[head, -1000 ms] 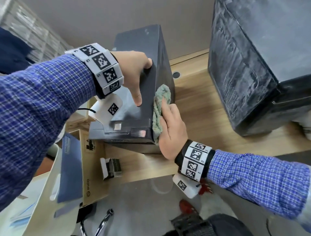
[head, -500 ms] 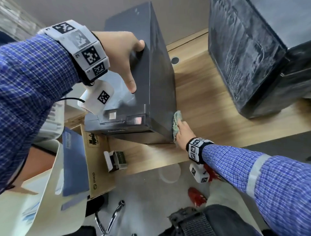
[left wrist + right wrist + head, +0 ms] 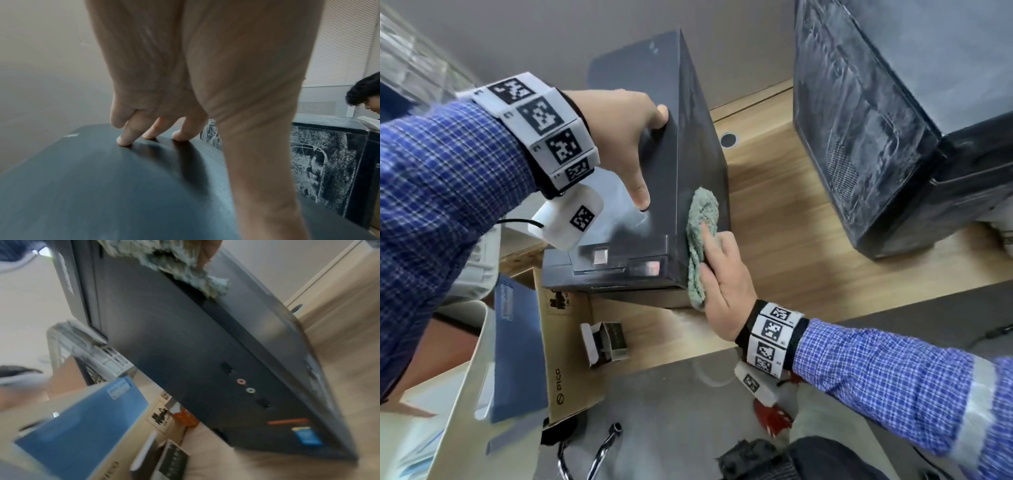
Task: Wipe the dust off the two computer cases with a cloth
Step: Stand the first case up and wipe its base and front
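A slim black computer case (image 3: pixel 688 164) stands upright on the wooden desk (image 3: pixel 791 246). My left hand (image 3: pixel 640 150) rests on its top with the thumb spread. In the left wrist view its fingertips (image 3: pixel 123 141) press on the dark top panel (image 3: pixel 102 186). My right hand (image 3: pixel 719 260) lies flat, its fingers straight, and presses a green-grey cloth (image 3: pixel 700 233) against the case's right side, near the top front corner. The cloth (image 3: pixel 185 270) also shows above the front panel (image 3: pixel 195 361). A bigger, dust-streaked black case (image 3: pixel 876 120) stands to the right.
A flat cardboard box (image 3: pixel 565 342), a blue box (image 3: pixel 517 349) and a small open carton (image 3: pixel 606 342) lie left of and below the slim case. A cable hole (image 3: pixel 728 139) sits in the desk between the cases. Another person (image 3: pixel 363 95) is beyond the dusty case.
My right hand slid the cloth down the case's side to the desk half a second ago and has come back up near the top front corner. My left hand stays on top.
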The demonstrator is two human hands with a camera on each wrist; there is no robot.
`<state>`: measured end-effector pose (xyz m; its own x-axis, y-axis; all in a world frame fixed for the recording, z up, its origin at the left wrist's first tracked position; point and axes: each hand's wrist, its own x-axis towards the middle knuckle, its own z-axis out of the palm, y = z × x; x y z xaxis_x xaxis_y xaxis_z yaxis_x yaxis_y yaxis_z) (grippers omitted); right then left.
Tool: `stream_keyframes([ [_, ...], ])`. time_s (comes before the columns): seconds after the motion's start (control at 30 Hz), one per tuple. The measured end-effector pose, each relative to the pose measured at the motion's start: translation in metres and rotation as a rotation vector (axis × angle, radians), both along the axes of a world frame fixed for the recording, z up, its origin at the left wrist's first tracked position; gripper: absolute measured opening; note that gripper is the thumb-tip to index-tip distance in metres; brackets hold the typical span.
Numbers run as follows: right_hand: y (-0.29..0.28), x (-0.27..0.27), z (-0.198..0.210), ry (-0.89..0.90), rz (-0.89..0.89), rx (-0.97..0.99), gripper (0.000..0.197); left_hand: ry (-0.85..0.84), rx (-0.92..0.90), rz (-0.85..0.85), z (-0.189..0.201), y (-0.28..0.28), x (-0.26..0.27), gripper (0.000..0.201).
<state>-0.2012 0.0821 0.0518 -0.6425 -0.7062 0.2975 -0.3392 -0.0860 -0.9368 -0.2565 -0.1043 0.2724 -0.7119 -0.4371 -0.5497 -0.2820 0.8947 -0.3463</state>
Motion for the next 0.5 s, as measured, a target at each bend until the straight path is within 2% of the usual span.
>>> stream_keyframes([
  [0.1, -0.003, -0.004, -0.026, -0.001, 0.035, 0.005, 0.055, -0.005, -0.001, 0.006, -0.001, -0.001, 0.001, 0.138],
  [0.2, -0.004, -0.008, -0.064, -0.083, 0.028, 0.155, 0.052, 0.005, 0.014, 0.028, 0.000, -0.001, 0.002, 0.136],
  [0.33, -0.011, -0.015, -0.104, -0.395, 0.032, 0.407, 0.035, -0.004, 0.014, 0.048, 0.001, 0.000, 0.001, 0.135],
  [0.5, -0.029, -0.038, -0.142, -0.769, 0.067, 0.581, 0.046, 0.008, 0.020, 0.045, 0.003, 0.003, 0.001, 0.140],
])
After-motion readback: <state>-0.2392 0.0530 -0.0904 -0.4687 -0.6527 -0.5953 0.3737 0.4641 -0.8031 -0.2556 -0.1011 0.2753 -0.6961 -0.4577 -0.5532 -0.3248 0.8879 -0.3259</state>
